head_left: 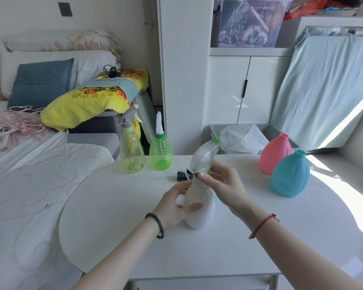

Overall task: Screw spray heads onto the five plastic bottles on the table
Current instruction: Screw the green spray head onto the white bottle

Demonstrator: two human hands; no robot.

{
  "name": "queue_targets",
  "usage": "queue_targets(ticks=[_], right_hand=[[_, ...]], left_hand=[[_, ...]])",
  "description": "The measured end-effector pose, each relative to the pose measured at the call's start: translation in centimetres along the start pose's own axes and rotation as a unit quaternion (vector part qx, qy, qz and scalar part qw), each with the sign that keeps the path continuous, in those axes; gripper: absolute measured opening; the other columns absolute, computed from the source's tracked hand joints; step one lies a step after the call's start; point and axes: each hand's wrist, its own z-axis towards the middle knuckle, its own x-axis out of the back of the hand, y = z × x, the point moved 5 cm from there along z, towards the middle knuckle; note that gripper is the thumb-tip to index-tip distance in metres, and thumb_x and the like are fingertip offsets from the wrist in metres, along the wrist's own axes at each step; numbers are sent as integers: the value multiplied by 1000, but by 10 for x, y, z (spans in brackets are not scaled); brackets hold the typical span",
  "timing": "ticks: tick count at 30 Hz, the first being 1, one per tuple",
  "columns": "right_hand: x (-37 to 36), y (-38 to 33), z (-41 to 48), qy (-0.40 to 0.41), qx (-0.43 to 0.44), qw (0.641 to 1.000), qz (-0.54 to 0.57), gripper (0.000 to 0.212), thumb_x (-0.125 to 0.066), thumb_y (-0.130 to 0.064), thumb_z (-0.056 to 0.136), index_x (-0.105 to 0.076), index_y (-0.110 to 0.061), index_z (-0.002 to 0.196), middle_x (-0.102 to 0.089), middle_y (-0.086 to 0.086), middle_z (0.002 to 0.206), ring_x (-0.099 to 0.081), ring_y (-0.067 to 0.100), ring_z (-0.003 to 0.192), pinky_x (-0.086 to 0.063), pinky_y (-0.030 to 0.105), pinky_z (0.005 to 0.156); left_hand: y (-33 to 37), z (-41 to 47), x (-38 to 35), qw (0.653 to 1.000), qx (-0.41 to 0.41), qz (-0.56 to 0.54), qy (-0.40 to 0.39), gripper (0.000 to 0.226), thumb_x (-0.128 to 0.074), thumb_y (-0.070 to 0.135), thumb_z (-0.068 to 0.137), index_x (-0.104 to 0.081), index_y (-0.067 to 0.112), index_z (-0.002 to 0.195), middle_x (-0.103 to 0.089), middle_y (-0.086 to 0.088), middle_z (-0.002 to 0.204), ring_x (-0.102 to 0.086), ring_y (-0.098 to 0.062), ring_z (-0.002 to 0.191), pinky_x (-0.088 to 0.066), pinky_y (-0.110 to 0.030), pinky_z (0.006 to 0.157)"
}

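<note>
Left hand [174,210] grips white bottle [202,216]; right hand [224,185] pinches its spray head [205,155] collar. Five bottles total (pink bottle [275,155], blue bottle [289,176] uncapped).

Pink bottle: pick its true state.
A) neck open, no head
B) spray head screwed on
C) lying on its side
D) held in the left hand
A: the pink bottle stands upright with a bare open neck; the left hand holds the white bottle, and the right hand pinches its spray head.

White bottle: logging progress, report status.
Left hand grips white bottle. Right hand pinches spray head collar at its neck. Pink bottle, blue bottle uncapped. Nothing in the way.
</note>
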Motion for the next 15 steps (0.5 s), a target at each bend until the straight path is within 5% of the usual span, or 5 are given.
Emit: queue_targets(ticks=[5, 15], right_hand=[[-3, -1, -3, 29, 15, 999, 9, 16, -65, -10, 81, -67, -22, 92, -72, 2, 91, -66, 5, 83, -50, 25, 81], [-5, 1, -6, 26, 6, 1000, 17, 16, -63, -16, 82, -66, -16, 98, -71, 5, 95, -65, 15, 89, -48, 37, 89]], left_hand=[[0, 0, 2, 1000, 3, 15, -1, 48, -76, 38, 66, -49, 50, 104, -56, 25, 108, -46, 21, 96, -54, -17, 75], [4, -3, 1, 1000, 15, 22, 13, 48, -77, 45, 59, -51, 50, 99, -58, 23, 109, -50, 13, 98, -52, -23, 79]])
